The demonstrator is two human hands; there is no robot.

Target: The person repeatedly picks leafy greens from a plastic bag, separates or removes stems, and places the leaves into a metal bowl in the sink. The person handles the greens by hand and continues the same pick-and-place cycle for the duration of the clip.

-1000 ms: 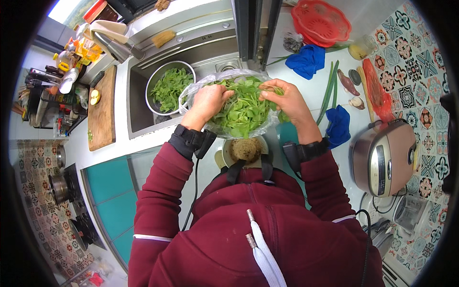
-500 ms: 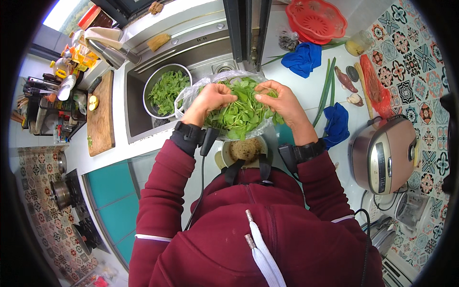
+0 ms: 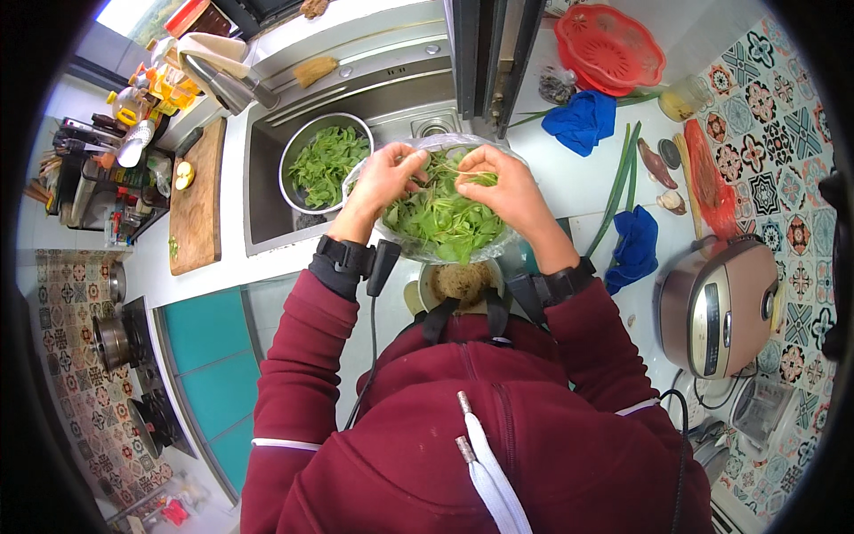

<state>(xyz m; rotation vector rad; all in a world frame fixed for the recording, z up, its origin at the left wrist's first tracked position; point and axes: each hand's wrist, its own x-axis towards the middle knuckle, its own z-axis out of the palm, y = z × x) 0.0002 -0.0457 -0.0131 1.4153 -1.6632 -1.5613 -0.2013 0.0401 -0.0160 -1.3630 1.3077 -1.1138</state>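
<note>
Loose leafy greens (image 3: 440,227) fill a clear plastic bag (image 3: 463,140) in front of me, at the sink's edge. My left hand (image 3: 391,182) is over the bag's left side, fingers curled together; what lies in them is hidden. On the other side, my right hand (image 3: 503,189) pinches a few thin green stems between thumb and fingers. More picked greens (image 3: 329,165) lie in a round metal bowl (image 3: 285,178) inside the sink, left of the bag.
The steel sink (image 3: 262,222) has a faucet (image 3: 218,84) at its back left. A cutting board (image 3: 197,209) lies left of it. Rightward are blue cloths (image 3: 580,122), a red colander (image 3: 614,49), green onions (image 3: 616,182) and a rice cooker (image 3: 716,307). A pot (image 3: 458,285) stands below the bag.
My hands have come closer together over the bag, the right one moving slightly inward with stems now showing in its pinch. The whole view has shifted a little.
</note>
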